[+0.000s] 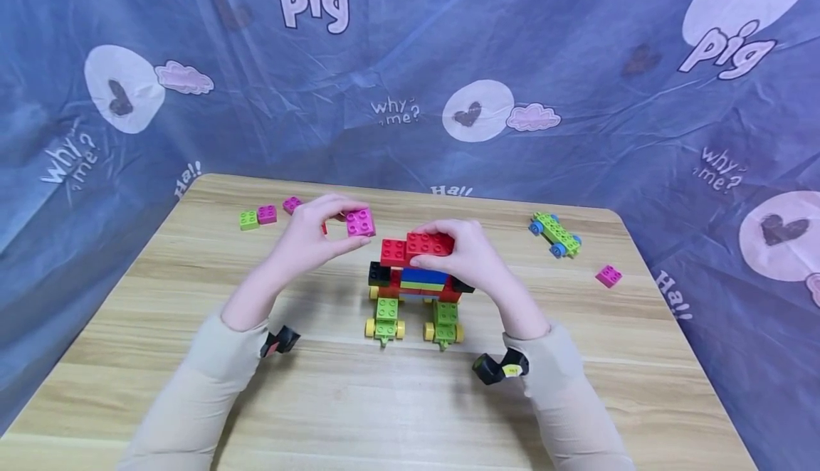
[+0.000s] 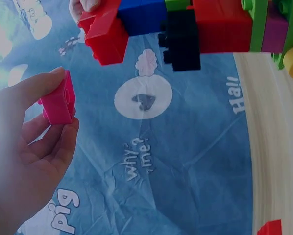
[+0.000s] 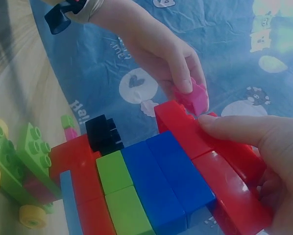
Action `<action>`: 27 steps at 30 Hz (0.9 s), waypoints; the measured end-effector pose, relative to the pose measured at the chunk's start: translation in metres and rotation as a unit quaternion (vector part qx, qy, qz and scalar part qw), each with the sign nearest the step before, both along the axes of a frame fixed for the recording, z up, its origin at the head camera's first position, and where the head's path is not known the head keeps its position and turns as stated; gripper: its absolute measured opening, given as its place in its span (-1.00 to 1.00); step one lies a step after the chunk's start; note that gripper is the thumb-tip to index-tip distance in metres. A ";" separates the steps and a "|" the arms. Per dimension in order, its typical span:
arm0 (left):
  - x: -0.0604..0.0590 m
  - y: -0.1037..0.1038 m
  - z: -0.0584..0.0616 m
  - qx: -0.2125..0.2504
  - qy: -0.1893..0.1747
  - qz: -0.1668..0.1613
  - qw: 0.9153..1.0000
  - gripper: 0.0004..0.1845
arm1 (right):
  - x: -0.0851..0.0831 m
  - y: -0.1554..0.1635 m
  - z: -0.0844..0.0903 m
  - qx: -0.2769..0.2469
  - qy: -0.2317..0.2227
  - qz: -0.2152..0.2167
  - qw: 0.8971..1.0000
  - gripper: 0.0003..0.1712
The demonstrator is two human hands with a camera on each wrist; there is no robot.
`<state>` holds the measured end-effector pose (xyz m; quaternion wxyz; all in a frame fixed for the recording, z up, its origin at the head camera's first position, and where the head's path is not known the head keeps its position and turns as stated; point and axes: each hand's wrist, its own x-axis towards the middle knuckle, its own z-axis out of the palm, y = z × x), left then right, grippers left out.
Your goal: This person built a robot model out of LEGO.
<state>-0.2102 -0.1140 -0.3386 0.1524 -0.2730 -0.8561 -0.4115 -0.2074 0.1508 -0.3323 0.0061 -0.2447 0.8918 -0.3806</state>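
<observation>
My left hand (image 1: 314, 229) pinches a pink toy brick (image 1: 361, 223) between thumb and fingertips, studs showing, held up left of the brick model. In the left wrist view the same pink brick (image 2: 59, 100) is gripped at its edges. My right hand (image 1: 458, 250) grips the red bricks (image 1: 428, 244) on top of the model, thumb in front. Below the red top come blue bricks (image 3: 163, 183), lime bricks (image 3: 118, 178) and a red layer. A black brick (image 1: 379, 273) juts out at the left side. Two green wheeled bases (image 1: 386, 327) with yellow wheels stand under the model.
At the back left lie a lime brick (image 1: 248, 220) and pink bricks (image 1: 266, 214). A green car base (image 1: 556, 235) with blue wheels sits at the back right, near another pink brick (image 1: 608, 276). A blue printed cloth (image 1: 410, 65) hangs behind the wooden table (image 1: 359, 407).
</observation>
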 end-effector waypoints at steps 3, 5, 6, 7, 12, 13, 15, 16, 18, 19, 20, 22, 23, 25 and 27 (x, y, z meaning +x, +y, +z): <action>0.001 0.004 -0.003 0.000 -0.008 -0.009 1.000 -0.51 | 0.000 0.000 0.001 0.000 0.000 -0.003 1.000 -0.53; 0.002 0.006 -0.004 -0.004 -0.015 -0.015 1.000 -0.51 | 0.001 0.000 0.001 0.001 0.000 -0.003 1.000 -0.52; 0.003 0.006 -0.005 -0.008 -0.016 -0.016 1.000 -0.51 | 0.000 0.000 0.001 0.003 0.001 -0.003 1.000 -0.52; 0.004 0.007 -0.006 -0.011 -0.017 -0.019 1.000 -0.51 | 0.000 -0.001 0.001 0.004 0.001 -0.005 1.000 -0.51; 0.008 0.009 -0.008 -0.022 -0.016 -0.027 0.999 -0.51 | -0.001 -0.003 0.000 0.005 0.007 -0.008 1.000 -0.52; 0.008 0.009 -0.008 -0.022 -0.018 -0.029 0.999 -0.51 | -0.001 -0.003 0.000 0.004 0.009 -0.008 1.000 -0.52; 0.010 0.010 -0.009 -0.022 -0.024 -0.033 0.999 -0.50 | -0.001 -0.003 -0.001 0.002 0.011 -0.009 1.000 -0.52; 0.011 0.010 -0.009 -0.023 -0.027 -0.034 0.999 -0.50 | -0.001 -0.003 -0.001 0.003 0.011 -0.009 1.000 -0.52; 0.012 0.011 -0.010 -0.022 -0.033 -0.037 0.999 -0.51 | 0.000 -0.002 -0.001 0.003 0.012 -0.008 1.000 -0.51; 0.012 0.011 -0.010 -0.021 -0.034 -0.037 0.999 -0.51 | 0.000 -0.002 -0.002 0.003 0.010 -0.010 1.000 -0.51; 0.013 0.012 -0.010 -0.020 -0.035 -0.037 0.999 -0.51 | 0.000 -0.002 -0.002 0.002 0.008 -0.010 1.000 -0.51; 0.013 0.012 -0.011 -0.017 -0.033 -0.037 0.999 -0.52 | 0.001 -0.001 -0.002 0.002 0.007 -0.010 1.000 -0.50; 0.012 0.013 -0.012 -0.016 -0.033 -0.037 0.999 -0.52 | 0.001 -0.001 -0.002 0.002 0.008 -0.010 1.000 -0.50; 0.012 0.013 -0.012 -0.016 -0.033 -0.038 0.999 -0.52 | 0.001 -0.001 -0.002 0.000 0.008 -0.011 1.000 -0.50; 0.012 0.014 -0.012 -0.018 -0.036 -0.040 0.998 -0.52 | 0.001 -0.001 -0.002 -0.002 0.012 -0.010 1.000 -0.50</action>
